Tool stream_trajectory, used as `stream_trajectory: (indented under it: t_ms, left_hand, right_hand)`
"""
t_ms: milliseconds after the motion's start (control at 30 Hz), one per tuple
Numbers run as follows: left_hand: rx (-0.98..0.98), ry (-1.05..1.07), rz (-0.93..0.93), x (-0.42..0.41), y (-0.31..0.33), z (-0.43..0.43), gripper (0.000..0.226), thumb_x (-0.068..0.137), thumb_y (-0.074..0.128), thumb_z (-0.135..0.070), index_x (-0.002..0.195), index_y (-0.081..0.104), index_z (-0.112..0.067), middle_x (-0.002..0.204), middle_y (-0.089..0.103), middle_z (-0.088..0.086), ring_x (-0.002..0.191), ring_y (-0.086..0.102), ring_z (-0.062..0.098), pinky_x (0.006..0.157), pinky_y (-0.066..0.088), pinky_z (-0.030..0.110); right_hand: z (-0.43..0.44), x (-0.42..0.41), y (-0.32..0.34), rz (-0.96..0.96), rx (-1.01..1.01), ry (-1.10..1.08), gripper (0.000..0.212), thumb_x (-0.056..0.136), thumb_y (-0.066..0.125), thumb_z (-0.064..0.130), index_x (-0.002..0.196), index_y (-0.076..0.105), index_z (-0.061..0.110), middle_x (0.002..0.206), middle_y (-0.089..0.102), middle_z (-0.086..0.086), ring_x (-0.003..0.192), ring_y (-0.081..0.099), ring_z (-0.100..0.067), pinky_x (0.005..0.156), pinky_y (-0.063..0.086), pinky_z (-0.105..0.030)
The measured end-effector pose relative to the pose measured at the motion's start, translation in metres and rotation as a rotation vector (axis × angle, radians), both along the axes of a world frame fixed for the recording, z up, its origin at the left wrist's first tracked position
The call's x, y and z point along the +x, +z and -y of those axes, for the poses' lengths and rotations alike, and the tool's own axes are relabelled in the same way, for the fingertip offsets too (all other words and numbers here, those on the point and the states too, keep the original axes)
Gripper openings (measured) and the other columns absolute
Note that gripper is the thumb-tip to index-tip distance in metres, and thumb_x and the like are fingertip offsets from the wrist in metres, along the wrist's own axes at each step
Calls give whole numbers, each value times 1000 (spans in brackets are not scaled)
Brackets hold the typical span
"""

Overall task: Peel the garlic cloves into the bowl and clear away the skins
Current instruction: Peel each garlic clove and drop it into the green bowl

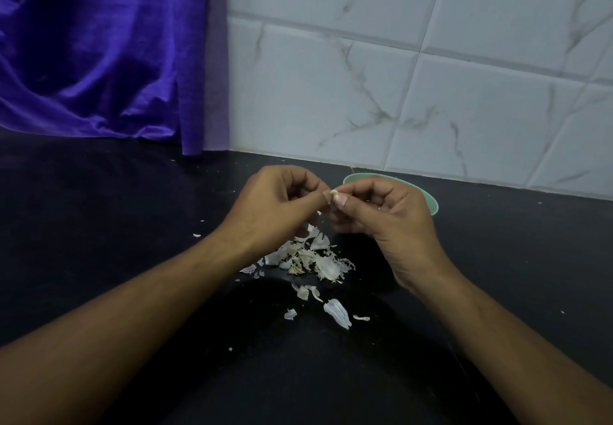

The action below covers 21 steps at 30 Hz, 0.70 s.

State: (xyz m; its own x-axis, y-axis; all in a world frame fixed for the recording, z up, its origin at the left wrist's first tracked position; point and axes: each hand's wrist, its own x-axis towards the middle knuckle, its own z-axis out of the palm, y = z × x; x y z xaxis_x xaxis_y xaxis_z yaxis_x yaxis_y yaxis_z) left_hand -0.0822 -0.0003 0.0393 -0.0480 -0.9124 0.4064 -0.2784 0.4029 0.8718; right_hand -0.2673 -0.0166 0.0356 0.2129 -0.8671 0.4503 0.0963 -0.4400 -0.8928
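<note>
A small pale garlic clove [334,191] is pinched between the fingertips of both hands, held above the black counter. My left hand [275,205] grips it from the left with curled fingers; my right hand [381,212] pinches it from the right between thumb and forefinger. Behind my right hand stands a light green bowl [431,201], mostly hidden, its contents out of sight. A pile of white garlic skins [308,257] lies on the counter just below the hands, with looser pieces [336,313] nearer to me.
The black counter [132,225] meets a white marbled tile wall [398,76] at the back. A purple cloth [99,53] hangs at the back left, touching the counter. Small skin flecks are scattered around.
</note>
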Motion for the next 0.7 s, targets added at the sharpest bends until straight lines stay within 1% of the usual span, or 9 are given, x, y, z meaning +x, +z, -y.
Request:
stream_trajectory:
  t_ms: [67, 167, 233, 300, 333, 433, 533, 600, 700]
  left_hand:
    - [14, -31, -22, 0, -1, 1, 20, 98, 71, -28, 88, 75, -11, 85, 78, 7, 74, 72, 19, 68, 61, 40]
    - [25, -41, -12, 2, -1, 2, 23, 97, 72, -30, 85, 74, -10, 81, 76, 6, 71, 70, 17, 63, 58, 34]
    - [52, -71, -46, 3, -1, 3, 24, 98, 71, -25, 87, 73, -4, 82, 76, 10, 72, 68, 17, 63, 59, 36]
    - [44, -71, -27, 3, -1, 3, 24, 99, 69, -23, 88, 72, -2, 83, 77, 10, 72, 68, 16, 65, 60, 39]
    - [30, -62, -6, 2, -1, 2, 23, 100, 68, -22, 87, 73, -3, 83, 77, 8, 71, 68, 16, 66, 60, 40]
    - [-18, -18, 58, 0, 0, 1, 20, 100, 68, -21, 86, 75, -8, 80, 77, 5, 69, 70, 16, 65, 62, 40]
    - [-62, 29, 112, 0, 0, 0, 18, 98, 69, -21, 84, 76, -12, 77, 77, 4, 71, 74, 22, 64, 63, 39]
    - [-83, 50, 125, -1, 0, 0, 16, 96, 71, -22, 82, 77, -16, 75, 77, 4, 72, 75, 27, 65, 63, 41]
    - [-97, 72, 133, -1, 0, -2, 11, 93, 73, -23, 83, 78, -19, 75, 77, 0, 74, 75, 29, 68, 63, 46]
  right_hand:
    - [1, -1, 0, -5, -10, 4, 8, 89, 74, -1, 97, 74, 0, 90, 77, -21, 76, 74, -26, 73, 64, -36]
    - [1, -1, -1, -41, -50, 15, 10, 87, 74, -3, 94, 73, 4, 85, 78, -18, 76, 76, -24, 74, 63, -34]
    - [1, -1, -2, -49, -56, 10, 8, 88, 74, -2, 95, 73, 4, 86, 77, -19, 77, 76, -27, 76, 64, -38]
    - [2, -2, -2, -51, -55, -1, 8, 89, 74, 0, 97, 73, 1, 88, 77, -22, 79, 74, -32, 79, 62, -44]
    - [2, -2, -2, -47, -50, -4, 8, 89, 74, 0, 97, 73, 0, 88, 77, -22, 79, 74, -33, 79, 62, -44]
    - [2, -2, -1, -39, -39, -7, 7, 90, 74, 0, 96, 73, 0, 86, 77, -21, 75, 74, -28, 75, 63, -38]
    - [1, -1, -1, -42, -40, -6, 7, 90, 73, -1, 96, 73, -1, 85, 76, -21, 73, 74, -25, 73, 64, -35]
    - [1, -1, -1, -34, -29, -6, 7, 90, 73, -2, 96, 72, -2, 85, 76, -23, 71, 74, -24, 71, 64, -34]
    - [0, 0, -2, -12, -2, -2, 7, 89, 73, -3, 95, 72, -1, 84, 75, -26, 70, 74, -25, 69, 65, -35]
